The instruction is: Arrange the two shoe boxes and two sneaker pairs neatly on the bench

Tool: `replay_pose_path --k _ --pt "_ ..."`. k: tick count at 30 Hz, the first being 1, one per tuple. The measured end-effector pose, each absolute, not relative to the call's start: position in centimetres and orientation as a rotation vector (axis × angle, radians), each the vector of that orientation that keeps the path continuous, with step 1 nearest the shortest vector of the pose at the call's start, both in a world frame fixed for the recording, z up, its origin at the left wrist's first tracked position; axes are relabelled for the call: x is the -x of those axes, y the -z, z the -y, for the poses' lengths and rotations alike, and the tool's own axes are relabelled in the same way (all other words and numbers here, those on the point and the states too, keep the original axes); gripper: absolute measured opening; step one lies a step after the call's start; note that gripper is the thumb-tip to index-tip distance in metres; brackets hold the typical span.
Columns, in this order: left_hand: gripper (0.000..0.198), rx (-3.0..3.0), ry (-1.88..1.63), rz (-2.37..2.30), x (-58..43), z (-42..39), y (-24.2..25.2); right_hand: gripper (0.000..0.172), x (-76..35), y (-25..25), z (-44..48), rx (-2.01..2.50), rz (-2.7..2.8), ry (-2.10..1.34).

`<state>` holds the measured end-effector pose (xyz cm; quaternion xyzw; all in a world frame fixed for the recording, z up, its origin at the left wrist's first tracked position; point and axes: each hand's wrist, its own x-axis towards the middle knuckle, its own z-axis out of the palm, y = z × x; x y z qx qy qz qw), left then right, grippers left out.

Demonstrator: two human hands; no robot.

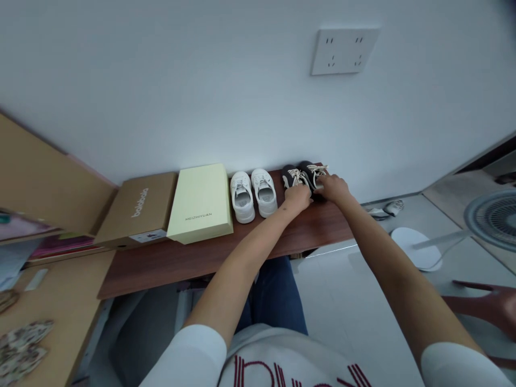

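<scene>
Two black sneakers with cream laces stand side by side near the right end of the brown wooden shelf [250, 242]. My left hand [298, 196] is closed on the left black sneaker [291, 174], its fingers partly hidden behind the hand. Around the heel end of the right black sneaker [309, 170], my right hand [332, 188] is closed too. To the left of them, a pair of white sneakers rests with toes to the wall: one white sneaker [243, 210] and, beside it, another white sneaker [267, 207].
A pale yellow box [200, 196] and a brown shoebox [139, 207] lie left of the white sneakers. A wooden desk [76, 285] borders the shelf. On the right floor are a fan [494, 217], other shoes [393, 207] and a reddish-brown stool [487, 303]. Sockets [344, 51] are on the wall.
</scene>
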<state>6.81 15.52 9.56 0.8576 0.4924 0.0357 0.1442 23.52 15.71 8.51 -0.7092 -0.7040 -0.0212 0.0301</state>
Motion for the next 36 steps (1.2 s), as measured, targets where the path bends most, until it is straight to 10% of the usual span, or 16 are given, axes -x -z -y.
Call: replay_pose_path --k 14,27,36 --pt "0.034 -2.338 -0.516 -1.452 4.5 -7.5 -14.8 0.028 -14.3 -15.0 -8.6 1.759 2.102 0.156" --pt "0.038 -1.337 -0.871 -1.919 32.7 15.1 5.6 0.021 4.3 3.2 11.1 1.425 1.77 -1.379" --pt "0.058 -1.166 -1.131 -2.411 47.4 0.3 -2.3 0.061 22.5 -7.5 -1.7 1.105 1.749 -1.148"
